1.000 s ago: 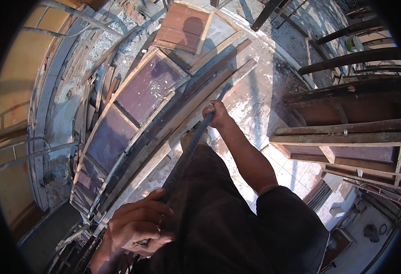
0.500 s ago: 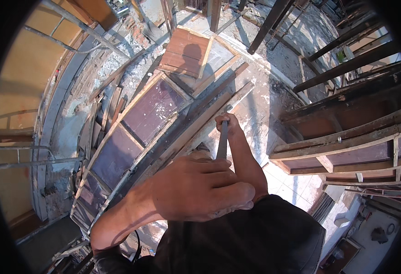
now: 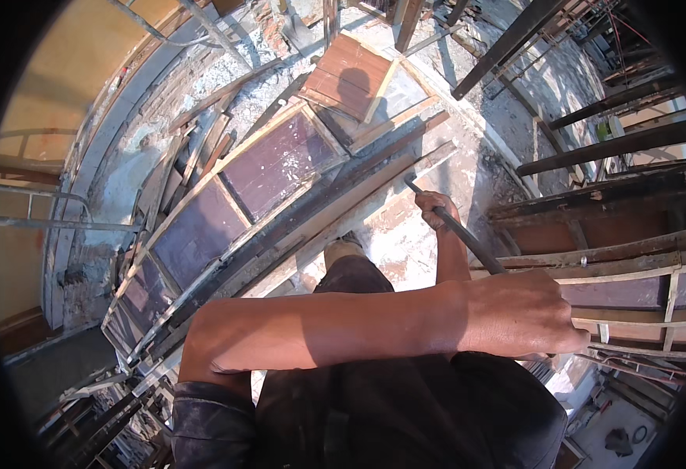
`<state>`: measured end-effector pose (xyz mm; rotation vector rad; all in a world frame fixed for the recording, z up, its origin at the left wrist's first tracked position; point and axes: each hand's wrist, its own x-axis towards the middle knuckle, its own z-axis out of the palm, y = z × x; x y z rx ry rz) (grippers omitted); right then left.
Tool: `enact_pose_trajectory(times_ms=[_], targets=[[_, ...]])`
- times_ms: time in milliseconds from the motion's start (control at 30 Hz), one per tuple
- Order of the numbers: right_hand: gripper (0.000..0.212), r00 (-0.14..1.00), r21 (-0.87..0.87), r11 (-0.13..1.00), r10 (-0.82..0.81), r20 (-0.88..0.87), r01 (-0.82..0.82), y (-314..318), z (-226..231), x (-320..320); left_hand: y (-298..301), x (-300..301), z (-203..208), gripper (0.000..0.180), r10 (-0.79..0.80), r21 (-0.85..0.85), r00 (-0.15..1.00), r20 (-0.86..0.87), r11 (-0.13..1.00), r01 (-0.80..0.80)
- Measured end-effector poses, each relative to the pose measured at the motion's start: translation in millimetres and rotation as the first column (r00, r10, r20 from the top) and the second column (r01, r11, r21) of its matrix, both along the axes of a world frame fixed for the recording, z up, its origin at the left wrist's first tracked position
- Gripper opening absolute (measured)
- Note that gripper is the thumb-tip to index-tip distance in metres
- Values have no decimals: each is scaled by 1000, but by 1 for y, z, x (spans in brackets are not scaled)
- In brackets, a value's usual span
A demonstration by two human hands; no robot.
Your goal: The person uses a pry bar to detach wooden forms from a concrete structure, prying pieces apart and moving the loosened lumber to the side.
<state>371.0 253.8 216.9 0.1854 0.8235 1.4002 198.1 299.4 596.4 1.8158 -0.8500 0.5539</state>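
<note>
A long dark crowbar (image 3: 472, 244) slants across the right of centre, its hooked tip pointing away from me over the pale, dusty ground. My right hand (image 3: 438, 209) is wrapped round it a little below the hook. My left forearm reaches across my body to the right, and my left hand (image 3: 519, 313) is closed at the near end of the bar, knuckles up. That hand covers the bar's near end. Beyond the hook lies a long wooden beam (image 3: 390, 191), apart from the tip in this view.
A long framed panel (image 3: 276, 168) lies to the left, with a reddish-brown board (image 3: 349, 74) at its far end. Scrap timber (image 3: 172, 168) is heaped beyond the panel. More wooden framed panels (image 3: 616, 289) stand at right. My shoe (image 3: 343, 248) is beside the beam.
My left hand has swung right with the near end of the crowbar and closed more tightly. The right hand has shifted right, and the bar has gone from nearly upright to slanting.
</note>
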Motion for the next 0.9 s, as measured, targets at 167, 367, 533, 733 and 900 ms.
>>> enact_pose_trajectory(times_ms=[167,367,533,733,900], targets=[[22,995,-20,995,-96,-37,95,-19,-8,25,-3,23,1,31,-175,-165,972,-155,975,149],[13,997,-20,999,-30,-77,29,3,-11,37,9,36,3,38,-85,-260,962,-259,966,15],[21,990,-155,988,37,139,-15,19,-9,9,41,-26,-6,33,-81,-187,923,-377,982,10],[20,898,-474,879,162,408,57,82,-28,-64,103,-164,-38,27,208,-99,841,-500,951,-294],[22,810,-664,727,276,517,175,123,-50,-125,120,-285,-84,14,476,-46,505,-720,694,-719]])
